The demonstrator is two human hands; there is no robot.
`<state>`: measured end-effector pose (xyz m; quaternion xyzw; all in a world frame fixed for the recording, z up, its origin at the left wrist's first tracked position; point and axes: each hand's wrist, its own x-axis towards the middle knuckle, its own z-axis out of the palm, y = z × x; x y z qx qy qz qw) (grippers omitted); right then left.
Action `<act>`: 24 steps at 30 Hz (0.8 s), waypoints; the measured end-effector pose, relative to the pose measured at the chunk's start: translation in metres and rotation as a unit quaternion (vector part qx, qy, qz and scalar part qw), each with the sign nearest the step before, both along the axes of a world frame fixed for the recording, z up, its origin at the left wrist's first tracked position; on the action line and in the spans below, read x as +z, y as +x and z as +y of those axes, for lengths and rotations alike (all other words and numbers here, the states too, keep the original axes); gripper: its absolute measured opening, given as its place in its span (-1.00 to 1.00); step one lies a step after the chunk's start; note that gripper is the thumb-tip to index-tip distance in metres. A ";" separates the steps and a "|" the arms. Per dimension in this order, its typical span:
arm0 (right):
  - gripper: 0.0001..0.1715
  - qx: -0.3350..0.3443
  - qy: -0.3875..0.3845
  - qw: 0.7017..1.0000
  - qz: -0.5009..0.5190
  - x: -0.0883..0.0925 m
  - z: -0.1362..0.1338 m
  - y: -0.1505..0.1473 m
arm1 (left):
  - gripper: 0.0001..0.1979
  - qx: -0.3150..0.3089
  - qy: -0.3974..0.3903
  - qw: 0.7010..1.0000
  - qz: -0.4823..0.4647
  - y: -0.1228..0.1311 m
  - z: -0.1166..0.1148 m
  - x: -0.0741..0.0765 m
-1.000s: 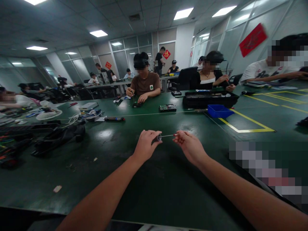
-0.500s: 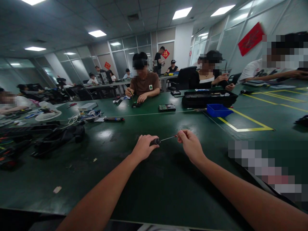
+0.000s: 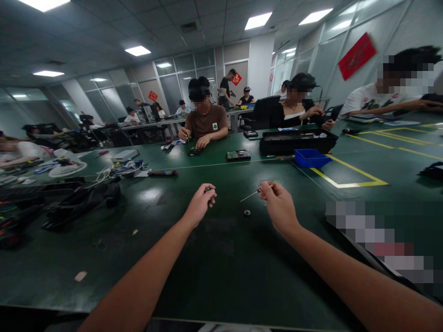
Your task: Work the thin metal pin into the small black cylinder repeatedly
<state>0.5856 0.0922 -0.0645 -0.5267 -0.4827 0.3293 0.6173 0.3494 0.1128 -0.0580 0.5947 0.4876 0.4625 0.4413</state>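
My left hand (image 3: 201, 203) is closed over the green tabletop, fingers curled. A little of a dark piece (image 3: 208, 189) shows at its fingertips; the fingers cover the rest. Opposite it, my right hand (image 3: 278, 203) pinches a thin screwdriver (image 3: 249, 195) by its reddish end. The bare metal shaft slants down and left, its tip apart from my left hand. On the table below the shaft lies a small round dark part with a light top (image 3: 247, 212), touched by neither hand.
Beyond my hands are a circuit-board device (image 3: 238, 155), a blue bin (image 3: 311, 158) and a long black tray (image 3: 299, 142). At left lie a marker-like tool (image 3: 162, 173), cables and a black bag (image 3: 83, 203). A co-worker (image 3: 206, 122) handles a small device across the table.
The screwdriver shaft has come away from the dark cylinder in my left hand. My left hand has shifted left and turned, mostly hiding the cylinder. A small round part now lies on the table.
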 end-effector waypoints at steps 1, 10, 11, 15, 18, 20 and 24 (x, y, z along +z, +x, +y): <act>-0.64 -0.004 0.000 1.000 0.003 0.002 -0.001 0.001 | -0.79 -0.009 -0.003 1.000 0.011 0.002 -0.002 0.004; -0.64 -0.032 0.032 0.999 -0.025 0.008 -0.003 0.004 | -0.79 -0.162 0.116 0.915 0.351 0.045 -0.017 0.011; -0.63 -0.032 0.035 0.998 -0.031 0.008 -0.002 0.004 | -0.76 -0.162 0.125 0.901 0.383 0.051 -0.015 0.007; -0.62 -0.026 0.035 0.998 -0.034 0.007 -0.002 0.006 | -0.65 -0.157 0.127 0.859 0.470 0.071 -0.006 -0.005; -0.64 -0.032 0.033 0.998 -0.033 0.008 -0.002 0.006 | -0.73 -0.165 0.131 0.847 0.489 0.076 -0.003 -0.009; -0.65 -0.036 0.034 0.998 -0.028 0.008 -0.002 0.007 | -0.76 -0.163 0.131 0.854 0.477 0.073 -0.002 -0.009; -0.66 -0.031 0.040 0.999 -0.020 0.007 -0.001 0.007 | -0.81 -0.129 0.110 0.904 0.393 0.050 0.000 -0.005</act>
